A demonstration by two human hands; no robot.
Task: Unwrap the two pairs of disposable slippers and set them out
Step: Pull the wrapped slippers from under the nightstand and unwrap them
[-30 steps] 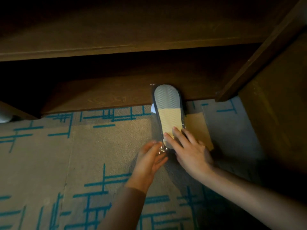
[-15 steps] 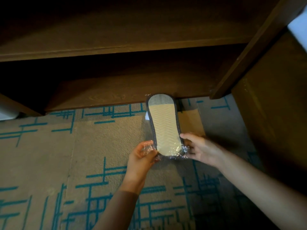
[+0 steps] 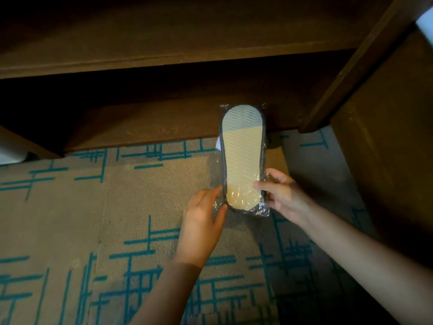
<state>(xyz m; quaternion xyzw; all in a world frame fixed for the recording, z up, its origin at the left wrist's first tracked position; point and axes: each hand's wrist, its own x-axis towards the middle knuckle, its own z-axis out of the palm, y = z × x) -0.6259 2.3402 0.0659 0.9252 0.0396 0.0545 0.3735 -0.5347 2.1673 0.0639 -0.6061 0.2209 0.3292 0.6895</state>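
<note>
A pack of disposable slippers [image 3: 242, 156], still in clear plastic wrap, is held above the carpet with its pale ribbed sole facing up and a dark trim around it. My right hand [image 3: 284, 195] grips the near end of the pack on its right side, thumb on the sole. My left hand [image 3: 202, 216] pinches the loose plastic at the near left edge. A second pack seems to lie on the floor below it [image 3: 276, 160], mostly hidden.
Dark wooden shelving [image 3: 145, 127] runs across the back, with a low shelf edge just behind the pack. A wooden upright and cabinet side [image 3: 384, 141] stand at the right. Beige carpet [image 3: 117, 207] with teal line patterns covers the floor. A white object [image 3: 11, 156] sits at far left.
The pack has been lifted off the floor and drawn toward me. My right hand shifted from lying flat on it to gripping its right side; my left hand took hold of the plastic edge.
</note>
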